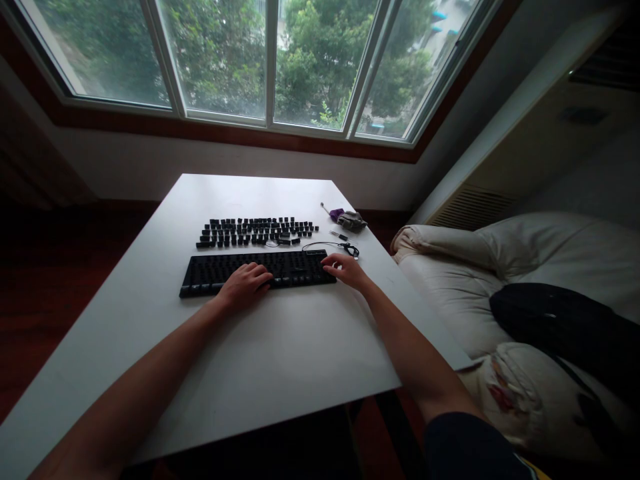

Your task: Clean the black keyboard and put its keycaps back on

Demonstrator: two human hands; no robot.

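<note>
A black keyboard (200,270) lies on the white table, its right end slightly farther from me than its left. My left hand (245,283) rests over the keyboard's front middle, palm down, fingers stretched loosely across the keys. At the right end, my right hand (345,270) has its thumb and forefinger brought together at the keyboard's edge. Whatever may be between those fingertips is too small to make out. Just behind the keyboard, many loose black keycaps (255,231) stand in rough rows.
A black coiled cable (351,250) and a small slim tool (339,235) lie right of the keycaps. Behind them sit a grey cloth (351,221) and a purple item (336,215). A pale sofa (440,287) with a dark bag (560,320) borders the table's right.
</note>
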